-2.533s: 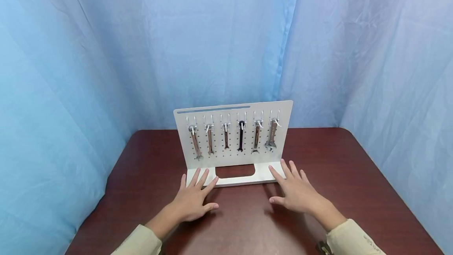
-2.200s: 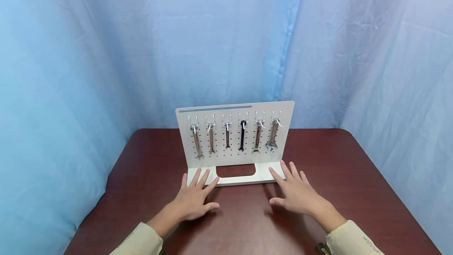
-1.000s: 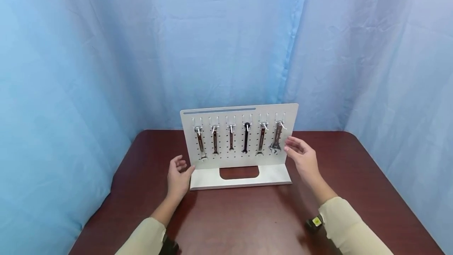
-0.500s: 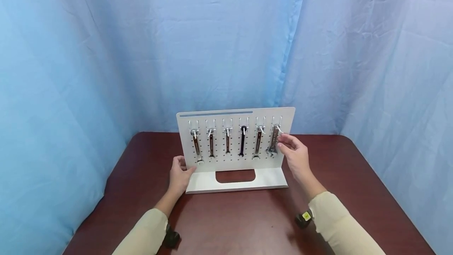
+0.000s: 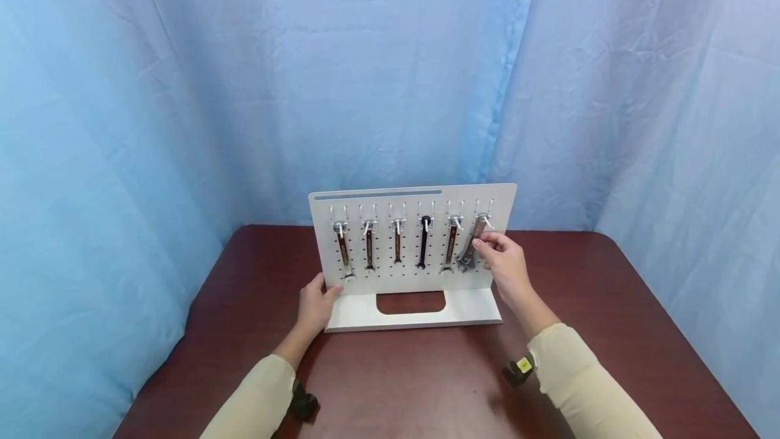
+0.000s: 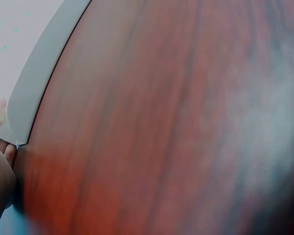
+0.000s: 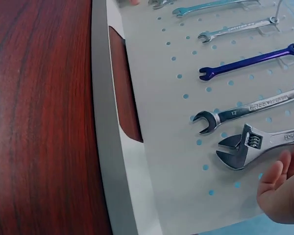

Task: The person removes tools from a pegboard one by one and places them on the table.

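Observation:
A white pegboard stand (image 5: 412, 283) stands upright on the table. My left hand (image 5: 314, 307) grips its lower left edge, thumb in front and fingers behind. At the board's right side, my right hand (image 5: 509, 268) pinches the handle of a silver adjustable wrench (image 5: 470, 251). That wrench hangs slanted, its top at the rightmost hook and its jaw end down and to the left. In the right wrist view, the jaw end of the adjustable wrench (image 7: 240, 149) lies close to a combination wrench (image 7: 225, 115) marked 12.
Several other wrenches hang in a row on metal hooks, among them a black wrench (image 5: 423, 246). The stand's base has a cut-out (image 5: 411, 302). Dark red wooden table (image 5: 390, 378) lies in front, and blue curtains (image 5: 378, 87) surround it.
Both hands have left the base of the stand, where they lay spread. The left now grips the board's left edge; the right has taken hold of the adjustable wrench, which now slants more.

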Demonstrator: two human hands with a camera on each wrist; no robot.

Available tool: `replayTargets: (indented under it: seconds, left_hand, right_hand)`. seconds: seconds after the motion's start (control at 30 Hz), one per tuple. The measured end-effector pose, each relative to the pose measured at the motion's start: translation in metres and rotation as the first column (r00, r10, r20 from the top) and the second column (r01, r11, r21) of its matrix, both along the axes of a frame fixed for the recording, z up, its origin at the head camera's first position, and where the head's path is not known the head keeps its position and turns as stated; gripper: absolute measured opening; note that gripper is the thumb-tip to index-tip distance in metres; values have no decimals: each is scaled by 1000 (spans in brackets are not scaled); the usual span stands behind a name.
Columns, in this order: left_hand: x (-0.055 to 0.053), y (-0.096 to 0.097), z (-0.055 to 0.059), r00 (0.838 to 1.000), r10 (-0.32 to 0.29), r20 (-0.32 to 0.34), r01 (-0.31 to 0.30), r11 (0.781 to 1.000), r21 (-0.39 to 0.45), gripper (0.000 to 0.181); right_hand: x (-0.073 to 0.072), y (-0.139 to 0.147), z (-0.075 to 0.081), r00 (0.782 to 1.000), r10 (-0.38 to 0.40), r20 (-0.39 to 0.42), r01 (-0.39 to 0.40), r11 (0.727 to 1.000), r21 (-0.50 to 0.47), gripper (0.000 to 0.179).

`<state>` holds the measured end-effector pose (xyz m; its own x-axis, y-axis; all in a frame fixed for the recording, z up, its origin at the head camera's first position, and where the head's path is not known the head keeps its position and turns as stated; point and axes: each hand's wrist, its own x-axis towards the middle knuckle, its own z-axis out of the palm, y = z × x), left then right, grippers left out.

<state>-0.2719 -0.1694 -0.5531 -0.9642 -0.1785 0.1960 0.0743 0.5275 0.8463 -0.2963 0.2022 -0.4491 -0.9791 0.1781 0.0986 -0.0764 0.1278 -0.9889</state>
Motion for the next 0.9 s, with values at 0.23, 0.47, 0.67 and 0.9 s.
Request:
replayTargets:
  seconds: [0.23, 0.47, 0.67, 0.9]
  left_hand:
    - [0, 1, -1, 999, 31, 9, -31, 999, -16, 14]
    - [0, 4, -6, 999, 38, 0, -38, 999, -27, 16]
    - [1, 5, -7, 999, 47, -5, -47, 998, -37, 21]
    - [3, 3, -6, 999, 41, -8, -41, 999, -36, 22]
  right_hand:
    - [3, -2, 4, 1000, 22, 20, -23, 997, 73, 22]
    - [7, 7, 7, 1000, -29, -10, 30, 996, 83, 20]
    - [18, 13, 13, 999, -39, -25, 40, 998, 49, 20]
    - [32, 13, 20, 998, -57, -37, 57, 998, 7, 21]
